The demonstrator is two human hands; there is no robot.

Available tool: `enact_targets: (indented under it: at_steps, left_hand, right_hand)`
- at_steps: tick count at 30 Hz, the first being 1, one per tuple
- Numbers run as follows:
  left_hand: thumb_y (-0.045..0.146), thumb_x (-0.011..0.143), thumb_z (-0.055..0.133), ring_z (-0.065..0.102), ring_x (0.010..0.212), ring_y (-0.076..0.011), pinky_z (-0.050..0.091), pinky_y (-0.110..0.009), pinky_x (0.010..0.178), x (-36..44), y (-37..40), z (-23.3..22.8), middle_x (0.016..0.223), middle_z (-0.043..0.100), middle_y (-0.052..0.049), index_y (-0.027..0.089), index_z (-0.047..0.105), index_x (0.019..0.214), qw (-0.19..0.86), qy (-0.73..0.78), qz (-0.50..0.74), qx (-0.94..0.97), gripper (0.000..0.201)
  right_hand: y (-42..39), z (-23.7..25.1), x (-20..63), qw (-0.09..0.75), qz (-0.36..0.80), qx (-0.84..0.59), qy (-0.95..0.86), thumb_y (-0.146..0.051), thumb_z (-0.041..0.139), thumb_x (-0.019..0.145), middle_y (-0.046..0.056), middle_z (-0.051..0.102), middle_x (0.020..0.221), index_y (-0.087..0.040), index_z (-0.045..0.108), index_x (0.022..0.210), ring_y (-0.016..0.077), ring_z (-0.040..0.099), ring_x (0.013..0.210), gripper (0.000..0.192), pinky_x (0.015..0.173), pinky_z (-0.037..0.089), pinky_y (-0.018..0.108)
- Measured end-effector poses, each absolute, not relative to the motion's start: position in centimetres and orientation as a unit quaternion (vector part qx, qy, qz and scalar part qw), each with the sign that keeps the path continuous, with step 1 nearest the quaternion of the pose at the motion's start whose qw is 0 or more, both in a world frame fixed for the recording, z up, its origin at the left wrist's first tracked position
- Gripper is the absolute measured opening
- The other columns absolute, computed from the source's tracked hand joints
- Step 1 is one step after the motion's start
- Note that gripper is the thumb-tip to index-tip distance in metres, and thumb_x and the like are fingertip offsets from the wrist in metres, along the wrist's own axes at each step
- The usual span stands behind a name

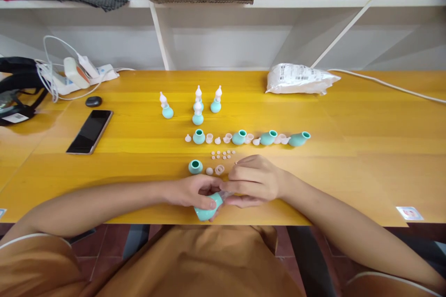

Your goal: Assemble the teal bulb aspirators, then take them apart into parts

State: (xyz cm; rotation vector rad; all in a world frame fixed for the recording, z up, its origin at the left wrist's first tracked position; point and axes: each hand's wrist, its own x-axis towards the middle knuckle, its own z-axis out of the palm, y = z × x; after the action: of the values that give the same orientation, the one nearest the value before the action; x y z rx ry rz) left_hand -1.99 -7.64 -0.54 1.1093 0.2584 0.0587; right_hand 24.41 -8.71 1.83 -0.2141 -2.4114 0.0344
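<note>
Near the table's front edge my left hand (195, 191) is closed around a teal squeeze bulb (206, 212), which is tilted with its mouth to the right. My right hand (256, 181) pinches a clear plastic piece (226, 193) at that mouth; its fingers hide most of it. Just beyond my hands stand another teal bulb (195, 167), a small round whitish piece (209, 171) and clear rings (219, 170). Several tiny pale discs (218, 153) lie in two rows behind these. Farther back runs a row of teal bulbs (239, 137) with clear cups (227, 138) and white tips (218, 140) between them.
Several assembled bulbs with white tips (216, 106) stand at the back. To the left lie a phone (89, 132), a black mouse (94, 101) and a power strip (104, 73) with cables. A white plastic package (299, 79) rests by the shelf, back right.
</note>
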Motion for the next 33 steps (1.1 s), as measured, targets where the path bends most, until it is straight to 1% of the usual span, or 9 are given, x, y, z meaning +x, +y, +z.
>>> enact_targets:
  at_steps: [4,7,11,15,19,24,29,31,33]
  left_hand:
    - [0.061,0.094,0.089,0.073,0.072,-0.0162,0.062,-0.029,0.067,-2.1,-7.4,0.0,0.091,0.074,-0.004,0.018,0.065,0.112,0.864,0.076,-0.018,0.497,0.052]
    - [0.054,0.095,0.090,0.074,0.067,-0.0168,0.063,-0.030,0.065,-2.2,-7.3,0.1,0.092,0.075,-0.004,0.019,0.063,0.115,0.884,0.060,-0.032,0.462,0.048]
    - [0.052,0.095,0.091,0.078,0.068,-0.0198,0.065,-0.032,0.066,-2.2,-7.2,-0.2,0.089,0.078,-0.004,0.020,0.058,0.126,0.900,0.033,-0.028,0.434,0.055]
    - [0.053,0.096,0.089,0.082,0.074,-0.0235,0.065,-0.034,0.069,-2.3,-7.1,-0.5,0.094,0.082,-0.008,0.022,0.055,0.129,0.909,0.022,-0.036,0.415,0.057]
    - [0.056,0.094,0.091,0.085,0.078,-0.0257,0.067,-0.037,0.074,-2.5,-7.1,-0.5,0.103,0.083,-0.010,0.023,0.055,0.133,0.921,0.028,-0.021,0.388,0.062]
    - [0.056,0.094,0.091,0.085,0.077,-0.0255,0.065,-0.034,0.071,-2.5,-7.2,-0.2,0.104,0.084,-0.011,0.023,0.054,0.134,0.923,0.022,-0.017,0.383,0.064]
    - [0.057,0.093,0.092,0.084,0.073,-0.0254,0.065,-0.032,0.065,-2.2,-7.1,-0.1,0.099,0.084,-0.011,0.022,0.051,0.145,0.922,0.019,-0.025,0.386,0.075]
    - [0.055,0.094,0.091,0.083,0.072,-0.0247,0.064,-0.031,0.064,-2.2,-7.0,-0.1,0.097,0.084,-0.010,0.022,0.051,0.144,0.921,0.009,-0.024,0.389,0.072]
    - [0.053,0.096,0.091,0.083,0.070,-0.0245,0.064,-0.030,0.063,-2.1,-7.1,-0.2,0.096,0.084,-0.010,0.022,0.051,0.139,0.921,0.000,-0.020,0.390,0.067]
  right_hand:
    - [-9.1,2.5,24.0,0.376,0.136,-0.108,-0.910,-0.045,0.074,0.111,0.001,0.073,0.087,-0.019,0.073,0.133,0.0128,0.067,0.065,0.035,0.057,0.050,0.028]
    - [-9.3,2.8,23.8,0.385,0.184,-0.102,-0.899,-0.039,0.071,0.113,0.001,0.073,0.086,-0.020,0.077,0.123,0.0115,0.068,0.066,0.022,0.059,0.051,0.027]
    - [-9.4,2.8,23.8,0.394,0.172,-0.092,-0.898,-0.031,0.077,0.110,-0.001,0.073,0.085,-0.022,0.079,0.121,0.0106,0.068,0.065,0.015,0.059,0.051,0.027]
    - [-9.4,3.1,24.2,0.402,0.104,-0.089,-0.905,-0.025,0.085,0.103,-0.002,0.074,0.086,-0.019,0.078,0.131,0.0107,0.068,0.063,0.029,0.056,0.050,0.029]
    - [-9.7,3.8,24.5,0.380,0.044,-0.106,-0.918,-0.018,0.078,0.108,-0.003,0.077,0.084,-0.019,0.073,0.139,0.0117,0.067,0.062,0.032,0.056,0.049,0.031]
    - [-9.8,4.1,24.3,0.391,0.046,-0.109,-0.913,-0.017,0.074,0.110,0.001,0.082,0.092,-0.016,0.074,0.129,0.0122,0.070,0.065,0.020,0.058,0.052,0.030]
    - [-9.8,3.7,23.8,0.387,0.084,-0.121,-0.910,-0.022,0.073,0.110,0.002,0.082,0.094,-0.020,0.070,0.119,0.0128,0.071,0.066,0.010,0.058,0.053,0.029]
    - [-9.9,3.5,23.7,0.388,0.107,-0.123,-0.907,-0.020,0.071,0.110,0.002,0.081,0.092,-0.021,0.068,0.113,0.0132,0.071,0.067,0.005,0.058,0.052,0.029]
    - [-9.8,3.3,23.7,0.393,0.130,-0.122,-0.902,-0.019,0.071,0.110,0.003,0.081,0.092,-0.022,0.066,0.112,0.0136,0.073,0.070,0.006,0.059,0.052,0.028]
